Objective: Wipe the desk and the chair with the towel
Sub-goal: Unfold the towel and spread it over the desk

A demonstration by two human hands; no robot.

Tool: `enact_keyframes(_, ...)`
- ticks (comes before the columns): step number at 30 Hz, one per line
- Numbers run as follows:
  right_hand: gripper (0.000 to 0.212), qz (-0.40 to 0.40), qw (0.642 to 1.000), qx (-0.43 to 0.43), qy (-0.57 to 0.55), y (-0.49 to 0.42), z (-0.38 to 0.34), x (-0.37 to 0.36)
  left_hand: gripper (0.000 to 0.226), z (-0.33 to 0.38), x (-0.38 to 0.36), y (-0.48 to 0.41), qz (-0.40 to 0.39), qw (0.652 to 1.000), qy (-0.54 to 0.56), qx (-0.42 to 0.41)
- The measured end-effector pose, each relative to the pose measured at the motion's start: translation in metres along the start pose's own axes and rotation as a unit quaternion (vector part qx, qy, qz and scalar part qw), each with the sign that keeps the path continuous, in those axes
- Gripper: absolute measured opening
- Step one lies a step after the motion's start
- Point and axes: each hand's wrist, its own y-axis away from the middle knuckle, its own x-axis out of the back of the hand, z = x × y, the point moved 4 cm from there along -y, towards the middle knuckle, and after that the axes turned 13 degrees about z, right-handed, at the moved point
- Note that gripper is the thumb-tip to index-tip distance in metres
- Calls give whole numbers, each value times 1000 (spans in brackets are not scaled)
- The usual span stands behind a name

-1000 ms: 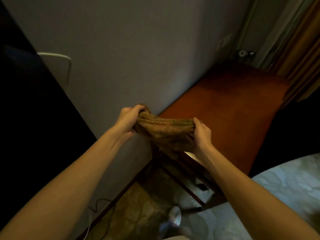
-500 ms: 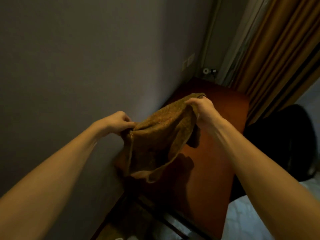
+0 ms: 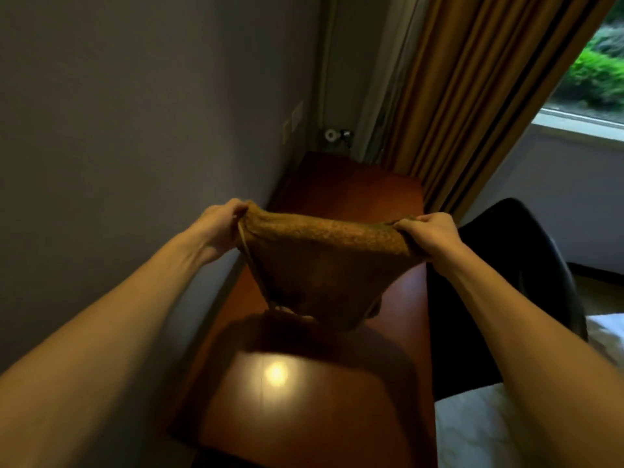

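Observation:
A brown towel (image 3: 324,261) hangs stretched between both my hands above the reddish wooden desk (image 3: 304,410). My left hand (image 3: 221,224) grips its left corner and my right hand (image 3: 430,233) grips its right corner. The towel's lower tip hangs down to about the desk top; whether it touches is unclear. Its shadow falls on the wood beneath. A dark chair (image 3: 499,298) stands to the right of the desk, its seat mostly hidden by my right arm.
A grey wall (image 3: 135,130) runs along the desk's left side. Golden curtains (image 3: 472,96) hang behind the far end, beside a window (image 3: 594,69). A small white item (image 3: 331,134) sits in the far corner. White bedding (image 3: 479,430) lies at lower right.
My hands have spread apart and levelled, pulling the towel out wide between them. The view has swung right along the desk, bringing in the window and the chair.

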Motion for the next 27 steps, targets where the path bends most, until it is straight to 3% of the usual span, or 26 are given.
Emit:
enact_keyframes(3,30,-11,993,-76,-87,-14,3,-8,17,16,-19,-23,-84,978,-181,-67)
enact_keyframes(6,28,-10,973,-148,-175,-32,6,-11,4,33,-34,-44,-92,955,-261,-103)
enact_keyframes(10,6,5,954,-186,-235,-60,-3,-7,10,58,-55,-72,-30,977,-186,-94)
enact_keyframes(11,11,9,952,-185,-244,-66,-8,-5,9,66,-61,-75,-20,986,-146,-78)
enact_keyframes(14,38,13,954,-130,-271,-85,-33,7,8,91,-85,-79,1,999,-20,-41)
enact_keyframes(18,44,53,941,-50,-330,-100,-67,31,17,123,-103,-71,-10,998,53,-45)
enact_keyframes(22,45,78,938,20,-338,-103,-64,46,14,124,-106,-63,-52,995,66,-45)
enact_keyframes(27,56,74,970,99,-207,-94,-11,41,14,61,-89,-50,-15,1000,11,-19)
